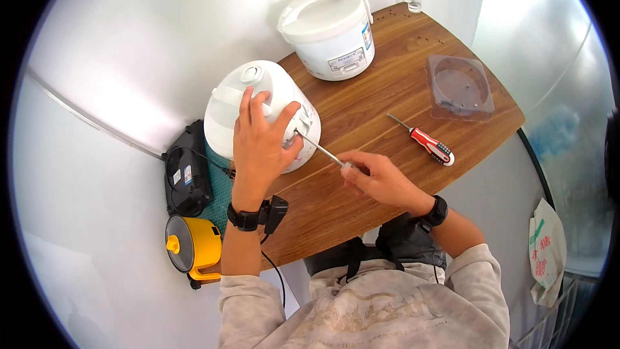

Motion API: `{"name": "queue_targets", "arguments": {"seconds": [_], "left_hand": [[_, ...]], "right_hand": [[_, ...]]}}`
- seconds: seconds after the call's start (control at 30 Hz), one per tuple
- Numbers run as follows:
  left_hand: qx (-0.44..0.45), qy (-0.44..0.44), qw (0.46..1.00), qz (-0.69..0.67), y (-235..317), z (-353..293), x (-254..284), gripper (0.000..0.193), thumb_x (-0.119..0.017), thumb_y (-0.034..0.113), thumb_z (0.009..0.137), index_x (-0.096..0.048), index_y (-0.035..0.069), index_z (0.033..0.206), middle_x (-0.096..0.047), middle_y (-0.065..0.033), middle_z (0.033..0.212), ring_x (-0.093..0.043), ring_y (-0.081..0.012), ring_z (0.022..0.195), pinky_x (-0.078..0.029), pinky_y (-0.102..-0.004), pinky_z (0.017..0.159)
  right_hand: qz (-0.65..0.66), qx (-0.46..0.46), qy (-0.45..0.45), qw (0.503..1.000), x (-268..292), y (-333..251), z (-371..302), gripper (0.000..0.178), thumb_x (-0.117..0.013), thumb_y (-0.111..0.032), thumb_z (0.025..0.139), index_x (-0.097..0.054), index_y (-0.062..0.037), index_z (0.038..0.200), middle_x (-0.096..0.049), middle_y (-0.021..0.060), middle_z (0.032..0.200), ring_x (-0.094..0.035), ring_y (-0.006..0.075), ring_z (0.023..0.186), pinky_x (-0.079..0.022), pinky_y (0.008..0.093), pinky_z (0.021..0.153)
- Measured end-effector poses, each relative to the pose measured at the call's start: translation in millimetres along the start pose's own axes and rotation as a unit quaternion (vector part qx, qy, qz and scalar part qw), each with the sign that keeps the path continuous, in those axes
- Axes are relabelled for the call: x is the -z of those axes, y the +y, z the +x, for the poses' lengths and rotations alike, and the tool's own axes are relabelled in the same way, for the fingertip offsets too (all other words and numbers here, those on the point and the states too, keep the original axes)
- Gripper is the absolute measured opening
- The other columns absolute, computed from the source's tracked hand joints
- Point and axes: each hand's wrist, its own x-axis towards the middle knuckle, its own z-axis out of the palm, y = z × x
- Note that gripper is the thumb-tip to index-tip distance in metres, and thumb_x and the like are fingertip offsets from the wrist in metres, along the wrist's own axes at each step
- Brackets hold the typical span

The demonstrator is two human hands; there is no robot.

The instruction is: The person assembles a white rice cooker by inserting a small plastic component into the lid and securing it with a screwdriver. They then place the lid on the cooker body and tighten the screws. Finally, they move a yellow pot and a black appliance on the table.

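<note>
A white rice cooker (pixel 223 113) stands at the left of the wooden table. My left hand (pixel 261 139) lies against its lid and front, fingers spread and stretched out, with the thumb and forefinger around the front panel (pixel 303 119). In my right hand (pixel 374 178) is a screwdriver (pixel 323 150), its grip mostly hidden by my closed fingers. The long metal shaft slants up to the left, and its tip meets the front panel between my left thumb and forefinger. Whether a screw sits under the tip I cannot tell.
Behind stands a second white rice cooker (pixel 332 35). A red-and-black screwdriver (pixel 431 145) lies right of my hand, below a clear plastic tray (pixel 460 87) holding small bits. A small cup (pixel 414 5) is at the far corner. A black appliance (pixel 187 174) and yellow pot (pixel 203 245) sit left.
</note>
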Motion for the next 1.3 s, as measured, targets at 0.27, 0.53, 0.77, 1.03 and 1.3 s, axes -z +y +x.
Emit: {"name": "queue_targets", "arguments": {"seconds": [0.27,0.53,0.77,1.03,1.3], "left_hand": [[0.009,-0.006,1.0,0.008,1.2,0.7,1.4,0.052,-0.082,0.024,0.072,-0.066,0.026,0.121,-0.048,-0.0156,0.131,-0.038,-0.0423,0.141,-0.049,-0.0528,0.099],[0.021,-0.008,1.0,0.01,2.9,0.6,-1.2,0.049,-0.082,0.026,0.074,-0.068,0.025,0.121,-0.05,-0.0149,0.133,-0.039,-0.0416,0.14,-0.048,-0.0526,0.102],[0.016,-0.006,1.0,0.003,3.7,2.2,1.4,0.05,-0.08,0.024,0.073,-0.068,0.025,0.121,-0.05,-0.0154,0.133,-0.04,-0.0416,0.139,-0.049,-0.052,0.1],[0.011,-0.014,1.0,-0.014,-1.2,0.2,1.5,0.054,-0.08,0.018,0.07,-0.066,0.023,0.122,-0.052,-0.0168,0.13,-0.046,-0.0398,0.135,-0.049,-0.0494,0.101],[0.009,-0.007,1.0,-0.022,-3.7,0.9,0.5,0.052,-0.079,0.017,0.072,-0.067,0.023,0.121,-0.052,-0.0167,0.129,-0.047,-0.0392,0.135,-0.048,-0.0493,0.103]], "right_hand": [[-0.38,0.203,0.151,0.89,16.1,-14.6,4.0,0.031,-0.07,-0.01,0.087,-0.067,-0.0102,0.118,-0.068,0.0123,0.089,-0.069,0.0327,0.078,-0.054,0.0424,0.066],[-0.532,0.296,0.127,0.783,41.4,-39.7,15.8,0.047,-0.07,-0.003,0.079,-0.063,-0.0084,0.125,-0.064,0.0123,0.089,-0.068,0.0317,0.075,-0.054,0.0416,0.067],[-0.304,0.206,0.082,0.926,29.7,-15.9,14.8,0.034,-0.066,-0.004,0.087,-0.066,-0.005,0.12,-0.072,0.0135,0.086,-0.071,0.0346,0.08,-0.056,0.0425,0.068],[0.002,-0.062,-0.025,0.998,-3.0,-36.5,1.1,0.029,-0.057,-0.023,0.105,-0.066,0.0004,0.119,-0.068,0.0098,0.075,-0.07,0.0195,0.065,-0.053,0.0333,0.055],[0.356,-0.14,-0.104,0.918,-17.4,-31.6,-2.6,0.043,-0.048,-0.036,0.11,-0.055,-0.0017,0.135,-0.062,0.0024,0.083,-0.06,0.0096,0.061,-0.05,0.0235,0.054]]}}
